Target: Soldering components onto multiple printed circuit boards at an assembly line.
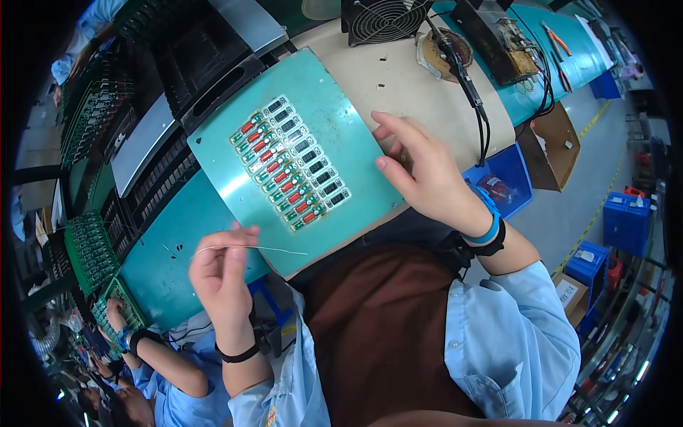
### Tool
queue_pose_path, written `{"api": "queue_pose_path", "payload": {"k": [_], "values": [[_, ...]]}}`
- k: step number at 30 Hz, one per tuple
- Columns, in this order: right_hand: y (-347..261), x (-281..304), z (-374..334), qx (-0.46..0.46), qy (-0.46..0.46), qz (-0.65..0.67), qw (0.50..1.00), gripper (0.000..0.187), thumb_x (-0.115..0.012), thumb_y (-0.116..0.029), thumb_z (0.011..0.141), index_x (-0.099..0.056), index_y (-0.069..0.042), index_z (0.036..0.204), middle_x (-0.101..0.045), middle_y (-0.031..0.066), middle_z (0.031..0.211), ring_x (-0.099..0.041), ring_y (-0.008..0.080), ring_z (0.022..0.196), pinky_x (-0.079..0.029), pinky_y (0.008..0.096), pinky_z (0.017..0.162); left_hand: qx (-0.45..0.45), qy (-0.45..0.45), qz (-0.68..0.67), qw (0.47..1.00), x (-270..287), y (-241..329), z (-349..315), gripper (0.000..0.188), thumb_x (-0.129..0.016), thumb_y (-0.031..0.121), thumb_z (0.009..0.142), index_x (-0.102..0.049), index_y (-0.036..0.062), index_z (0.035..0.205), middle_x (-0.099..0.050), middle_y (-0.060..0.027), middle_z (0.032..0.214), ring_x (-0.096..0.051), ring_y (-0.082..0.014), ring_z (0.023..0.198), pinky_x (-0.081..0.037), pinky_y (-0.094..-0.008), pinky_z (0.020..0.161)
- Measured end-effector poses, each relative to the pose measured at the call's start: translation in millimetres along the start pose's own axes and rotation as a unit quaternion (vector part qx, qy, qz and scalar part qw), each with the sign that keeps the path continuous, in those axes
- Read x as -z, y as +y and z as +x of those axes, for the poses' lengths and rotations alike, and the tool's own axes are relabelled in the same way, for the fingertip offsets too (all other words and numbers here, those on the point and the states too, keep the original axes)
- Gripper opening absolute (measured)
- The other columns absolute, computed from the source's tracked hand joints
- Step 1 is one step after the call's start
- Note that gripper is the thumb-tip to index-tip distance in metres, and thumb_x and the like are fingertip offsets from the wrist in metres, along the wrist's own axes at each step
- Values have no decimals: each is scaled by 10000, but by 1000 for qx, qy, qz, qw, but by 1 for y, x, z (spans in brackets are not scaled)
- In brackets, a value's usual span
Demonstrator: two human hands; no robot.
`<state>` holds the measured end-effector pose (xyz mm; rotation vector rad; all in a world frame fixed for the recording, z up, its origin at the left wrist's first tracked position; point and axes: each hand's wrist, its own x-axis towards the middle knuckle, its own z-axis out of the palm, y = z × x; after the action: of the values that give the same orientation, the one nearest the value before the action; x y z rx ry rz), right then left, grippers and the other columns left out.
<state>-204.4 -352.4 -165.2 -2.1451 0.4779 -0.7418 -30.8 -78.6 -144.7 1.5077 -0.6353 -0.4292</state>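
Left hand (222, 274) pinching thin silver solder wire (249, 248) above teal table (160, 263). Right hand (427, 174) open, fingers spread, resting on edge of teal rectangular fixture plate (235, 181). Panel of small circuit boards (292, 164) seated on plate, components populated; soldering progress impossible to tell.

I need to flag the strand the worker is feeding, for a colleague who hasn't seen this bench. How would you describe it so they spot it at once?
Start at the teal fixture plate carrying rows of small circuit boards. Near its lower-left edge, the left hand pinches a thin silvery wire that runs rightward over the plate. It is the only bare, hair-thin strand; the cables by the right hand are thick and black.
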Motion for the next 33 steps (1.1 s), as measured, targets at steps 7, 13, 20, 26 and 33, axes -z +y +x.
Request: {"api": "queue_pose_path", "payload": {"k": [7,13,20,26,33], "values": [[5,-6,6,-52,-95,17,994,518,-652,38,882,-563,13,1391,-569,106,909,-523,189,717,-468,333,669,76,-87,-37,993,-10,6,0,70,-636,-1,993,-665,-30,1049,-742,-143,1006,-721,-227,955,-567,-352,909],[18,-2,15,-43,-87,7,995,495,-625,41,899,-568,13,1389,-548,104,888,-509,194,712,-465,338,679,99,-128,-25,986,-22,14,-4,62,-647,-15,972,-686,-34,1017,-750,-144,995,-716,-205,912,-567,-336,867],[15,4,14,-49,-94,-20,994,497,-607,55,897,-569,15,1392,-572,115,978,-568,186,802,-491,317,739,107,-130,5,986,-24,9,-3,49,-664,-25,940,-698,-24,975,-757,-125,950,-709,-182,909,-526,-381,968],[18,11,-16,-108,38,286,951,494,-588,-67,992,-482,-65,1474,-572,145,1291,-580,255,1180,-492,341,979,-6,-120,160,980,-13,21,-3,37,-687,42,937,-688,9,954,-748,-93,917,-702,-183,916,-319,-504,1195],[48,18,-6,-150,182,710,663,497,-545,-356,1078,-417,-133,1503,-510,176,1450,-492,318,1364,-423,448,1120,-54,-90,134,985,-11,28,-2,54,-683,82,946,-679,28,944,-738,-70,896,-693,-194,913,-295,-570,1208]]}}
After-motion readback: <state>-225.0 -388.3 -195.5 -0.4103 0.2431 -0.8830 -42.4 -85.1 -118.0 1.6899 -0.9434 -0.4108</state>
